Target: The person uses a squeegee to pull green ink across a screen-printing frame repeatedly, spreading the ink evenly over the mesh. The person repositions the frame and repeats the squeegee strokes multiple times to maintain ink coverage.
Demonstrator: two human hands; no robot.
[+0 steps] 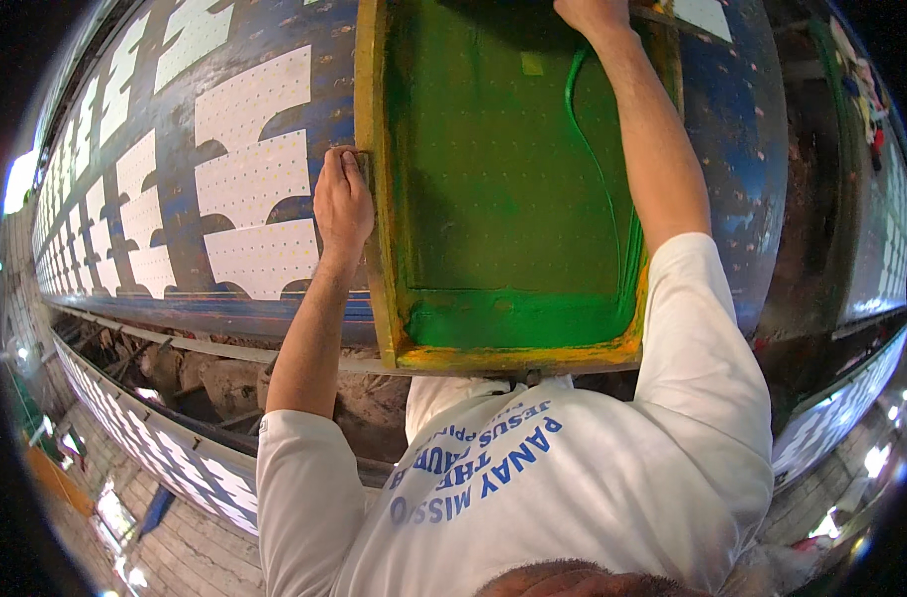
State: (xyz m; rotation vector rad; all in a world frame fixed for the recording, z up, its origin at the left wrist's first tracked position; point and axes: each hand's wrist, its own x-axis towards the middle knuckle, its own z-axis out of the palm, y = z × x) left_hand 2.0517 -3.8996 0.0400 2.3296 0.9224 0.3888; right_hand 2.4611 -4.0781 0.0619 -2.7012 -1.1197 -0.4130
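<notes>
A screen-printing frame [372,199] with yellow-stained wooden sides lies on the long table in front of me. Its green mesh [513,189] carries a thick band of wet green ink [513,318] along the near end. Green ink also runs in a thin trail up the right side. My left hand [344,204] is closed at the frame's left side, knuckles up, with the fingertips against the wood. Stretched to the far end, my right hand [593,14] is closed over the mesh and partly cut off by the picture's top edge. What it grips is hidden.
White cut pieces with dotted prints [254,174] lie in rows on the dark, blue-stained table [175,318] to the left. Another long table with white pieces [165,438] stands behind at the left. More tables and hanging things are at the right.
</notes>
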